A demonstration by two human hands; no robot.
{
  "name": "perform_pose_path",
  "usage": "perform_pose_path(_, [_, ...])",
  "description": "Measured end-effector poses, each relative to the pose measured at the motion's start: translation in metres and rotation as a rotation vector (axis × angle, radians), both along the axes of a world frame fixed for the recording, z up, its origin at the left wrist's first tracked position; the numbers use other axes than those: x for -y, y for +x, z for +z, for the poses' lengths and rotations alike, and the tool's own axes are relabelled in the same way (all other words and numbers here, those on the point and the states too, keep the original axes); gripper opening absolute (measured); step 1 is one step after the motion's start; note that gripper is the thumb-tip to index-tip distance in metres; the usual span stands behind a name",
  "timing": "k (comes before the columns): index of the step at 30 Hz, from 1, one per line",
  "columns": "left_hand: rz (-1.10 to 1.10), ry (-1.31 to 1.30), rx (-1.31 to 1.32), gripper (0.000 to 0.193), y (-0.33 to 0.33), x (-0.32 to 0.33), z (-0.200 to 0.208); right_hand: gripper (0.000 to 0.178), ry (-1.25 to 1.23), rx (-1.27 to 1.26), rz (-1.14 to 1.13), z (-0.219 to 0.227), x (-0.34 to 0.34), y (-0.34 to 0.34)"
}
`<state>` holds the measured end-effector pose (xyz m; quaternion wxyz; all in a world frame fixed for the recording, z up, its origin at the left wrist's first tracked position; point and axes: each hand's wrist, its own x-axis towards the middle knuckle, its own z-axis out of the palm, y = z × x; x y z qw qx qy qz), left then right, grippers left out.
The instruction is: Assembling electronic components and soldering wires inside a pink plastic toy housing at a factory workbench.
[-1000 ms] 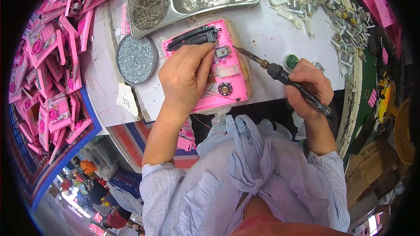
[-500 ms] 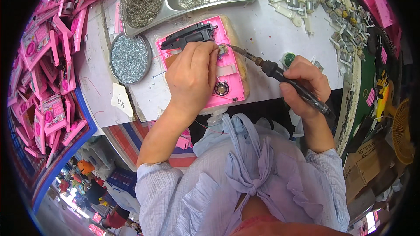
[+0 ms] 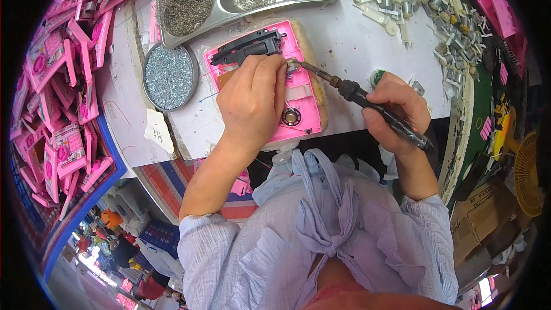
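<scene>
Head view live, I've got the right hand (image 3: 399, 109) gripping a soldering iron (image 3: 354, 92), pointed right at a small part (image 3: 293, 65) in the pink case (image 3: 310, 119), left hand (image 3: 252, 95) bunched over that case, its pinch hidden from me, case lying on the table (image 3: 367, 60).

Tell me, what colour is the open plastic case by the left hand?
The open plastic case is bright pink; the head view shows it best.

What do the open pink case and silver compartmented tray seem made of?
Open pink rectangular case: probably moulded plastic, satin, judging by its even colour and raised rim.

Silver compartmented tray: likely polished metal, given mirror-like reflections; exact alloy unclear.
</scene>
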<state>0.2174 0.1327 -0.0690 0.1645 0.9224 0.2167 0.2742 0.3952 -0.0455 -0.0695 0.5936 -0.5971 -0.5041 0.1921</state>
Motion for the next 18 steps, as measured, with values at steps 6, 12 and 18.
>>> perform_pose_path(6, [-0.002, 0.038, 0.039, 0.018, 0.0002, -0.0021, -0.0058, 0.024, 0.029, 0.052, -0.002, -0.0015, -0.0022, -0.001])
perform_pose_path(12, [-0.002, 0.035, 0.017, 0.018, -0.0004, -0.002, -0.006, 0.027, 0.074, 0.177, 0.013, 0.0005, -0.0053, -0.0029])
perform_pose_path(18, [-0.019, 0.048, 0.033, 0.019, 0.0003, -0.0031, -0.0063, 0.028, 0.075, 0.161, 0.014, 0.0043, -0.0036, -0.0017])
